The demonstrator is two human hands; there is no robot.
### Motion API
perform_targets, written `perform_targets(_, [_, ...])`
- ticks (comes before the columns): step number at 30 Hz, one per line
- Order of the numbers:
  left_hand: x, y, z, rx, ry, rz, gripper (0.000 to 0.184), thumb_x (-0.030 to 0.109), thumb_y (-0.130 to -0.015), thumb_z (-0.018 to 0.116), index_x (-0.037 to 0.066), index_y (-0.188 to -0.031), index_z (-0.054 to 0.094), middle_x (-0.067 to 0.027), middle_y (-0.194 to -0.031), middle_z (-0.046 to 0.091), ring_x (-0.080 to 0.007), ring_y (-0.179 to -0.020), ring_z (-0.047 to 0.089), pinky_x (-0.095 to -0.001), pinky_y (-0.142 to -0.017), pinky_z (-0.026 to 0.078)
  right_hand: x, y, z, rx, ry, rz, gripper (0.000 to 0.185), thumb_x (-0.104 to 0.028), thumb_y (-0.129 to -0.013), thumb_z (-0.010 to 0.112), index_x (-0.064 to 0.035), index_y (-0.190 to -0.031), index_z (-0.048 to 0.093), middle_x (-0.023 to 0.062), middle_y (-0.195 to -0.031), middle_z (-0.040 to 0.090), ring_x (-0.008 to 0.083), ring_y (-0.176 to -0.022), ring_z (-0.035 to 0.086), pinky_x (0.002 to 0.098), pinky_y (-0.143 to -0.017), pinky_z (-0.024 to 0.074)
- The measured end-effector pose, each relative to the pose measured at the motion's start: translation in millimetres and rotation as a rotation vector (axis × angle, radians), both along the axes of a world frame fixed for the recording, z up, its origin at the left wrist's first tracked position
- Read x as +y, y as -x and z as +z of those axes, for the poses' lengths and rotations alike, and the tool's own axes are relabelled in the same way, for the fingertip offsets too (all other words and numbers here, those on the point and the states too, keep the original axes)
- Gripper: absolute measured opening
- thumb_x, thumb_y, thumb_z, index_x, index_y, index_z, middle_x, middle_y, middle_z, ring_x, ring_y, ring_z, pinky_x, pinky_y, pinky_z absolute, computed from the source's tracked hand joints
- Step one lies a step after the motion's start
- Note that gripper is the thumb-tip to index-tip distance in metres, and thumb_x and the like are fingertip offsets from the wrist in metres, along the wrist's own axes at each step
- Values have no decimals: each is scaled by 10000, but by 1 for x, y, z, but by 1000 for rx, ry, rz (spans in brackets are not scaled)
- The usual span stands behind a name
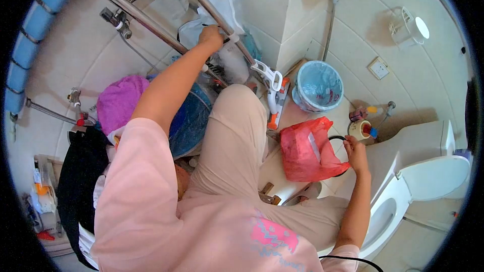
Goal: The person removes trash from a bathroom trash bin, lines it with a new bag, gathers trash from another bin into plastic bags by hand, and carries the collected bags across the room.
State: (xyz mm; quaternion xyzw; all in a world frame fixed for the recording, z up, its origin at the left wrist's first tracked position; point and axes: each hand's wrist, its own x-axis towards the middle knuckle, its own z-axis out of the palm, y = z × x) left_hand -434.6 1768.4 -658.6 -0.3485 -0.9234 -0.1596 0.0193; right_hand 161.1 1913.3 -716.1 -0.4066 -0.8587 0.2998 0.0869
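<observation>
My left hand reaches to the metal rack, its fingers closed beside the rail. What they hold is hidden; a dark edge and a clear plastic bag show around them. Down at the right, my right hand is closed on a thin black ring. A red plastic bag hangs beside that ring, its edge reaching close to my fingers. Part of the ring passes behind the bag.
A lined blue bucket stands beyond the red bag. The toilet with its lid raised is at the right. A white-and-orange tool leans by the rack. Purple cloth and a blue lined tub are at the left.
</observation>
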Motion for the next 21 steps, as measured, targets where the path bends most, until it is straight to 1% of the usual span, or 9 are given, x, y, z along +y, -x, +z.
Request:
perform_targets(3, [4, 10, 9, 1, -118, 43, 284, 165, -811, 649, 32, -1061, 668, -234, -1083, 656, -416, -1038, 613, -448, -873, 508, 2, -2, -2, 15, 7, -9, 261, -170, -937, 586, 30, -1096, 642, 220, -926, 691, 321, -851, 685, 390, -757, 517])
perform_targets(6, [2, 23, 19, 76, -355, 223, 293, 188, -816, 649, 29, -1062, 660, -248, -1092, 649, -421, -1049, 608, -444, -874, 505, -1, -2, 0, 25, 29, -28, 266, -169, -936, 587, 38, -1094, 640, 220, -929, 692, 325, -854, 683, 389, -766, 516])
perform_targets(7, [7, 34, 18, 21, -412, 328, 324, 192, -787, 687, 28, -1065, 653, -254, -1069, 653, -416, -1034, 618, -441, -877, 504, -1, -2, 1, 18, 19, -31, 268, -170, -935, 588, 40, -1094, 640, 220, -931, 692, 326, -855, 683, 388, -768, 516])
perform_targets(10, [10, 42, 26, 68, -607, 117, 311, 206, -770, 702, 30, -1026, 675, -244, -1023, 669, -411, -1004, 631, -445, -869, 504, -2, -2, 3, 19, 0, -27, 277, -175, -934, 591, 43, -1098, 639, 219, -938, 693, 328, -858, 683, 388, -772, 517])
perform_targets(11, [10, 40, 31, 107, -535, 93, 297, 209, -769, 700, 32, -1008, 684, -240, -1007, 674, -408, -993, 634, -447, -863, 505, -2, -3, 2, 19, -2, -21, 280, -177, -933, 593, 43, -1100, 639, 220, -940, 694, 329, -860, 683, 389, -773, 518])
perform_targets(13, [3, 20, 66, 191, -390, 50, 272, 214, -767, 696, 35, -971, 702, -233, -974, 683, -404, -972, 642, -451, -852, 506, -3, -2, 8, 21, 19, -24, 284, -178, -930, 598, 42, -1104, 639, 221, -943, 694, 332, -864, 683, 390, -776, 520])
perform_targets(16, [-1, 60, 57, 149, -185, 124, 282, 259, -778, 677, 22, -927, 713, -231, -967, 685, -400, -966, 642, -461, -840, 505, -6, 1, 12, 2, 28, -42, 286, -177, -924, 605, 43, -1104, 641, 222, -949, 695, 334, -872, 682, 391, -777, 521])
perform_targets(19, [4, 48, 66, 262, -427, 91, 293, 265, -774, 695, 14, -923, 712, -229, -975, 685, -406, -958, 645, -458, -841, 505, -1, -2, 8, 7, 15, -50, 284, -175, -920, 612, 45, -1097, 643, 223, -959, 693, 327, -874, 682, 387, -775, 523])
perform_targets(21, [4, 43, 65, 240, -624, 131, 302, 272, -771, 701, 17, -932, 714, -226, -976, 686, -411, -966, 640, -459, -841, 504, -1, -3, 8, 11, 16, -44, 284, -177, -918, 614, 45, -1093, 644, 223, -966, 692, 324, -873, 682, 384, -774, 523])
